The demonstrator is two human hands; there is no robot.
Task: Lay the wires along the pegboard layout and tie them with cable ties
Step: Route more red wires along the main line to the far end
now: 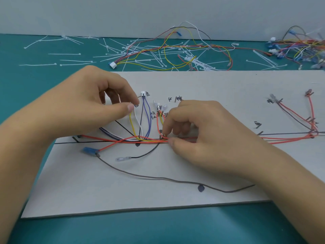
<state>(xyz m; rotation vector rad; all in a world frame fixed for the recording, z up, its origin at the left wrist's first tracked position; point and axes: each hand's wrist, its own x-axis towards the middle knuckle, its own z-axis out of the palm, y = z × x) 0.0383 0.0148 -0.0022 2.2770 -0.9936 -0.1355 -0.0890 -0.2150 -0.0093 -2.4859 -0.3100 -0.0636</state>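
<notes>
Fingers [129, 107] of the left hand [88, 99] pinch the top end of a yellow wire [131, 125]. The right hand [207, 134] pinches the red wire bundle [149, 140] on the grey layout board [123, 191] (hand-drawn lines and labels). The board lies on a teal tabletop [158, 228]. Loose white cable ties [70, 61] and a heap of spare wires [299, 47] lie beyond it, before a pale wall [105, 14].

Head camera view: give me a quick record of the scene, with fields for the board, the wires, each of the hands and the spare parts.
board: grey layout board with drawn lines, on a teal table
wires: wire bundle, red and yellow, along the drawn line; grey wire loose in front
left: left hand pinches the yellow wire at its upper end
right: right hand pinches the wire bundle
spares: cable ties, a spare harness and a wire heap behind the board
</notes>
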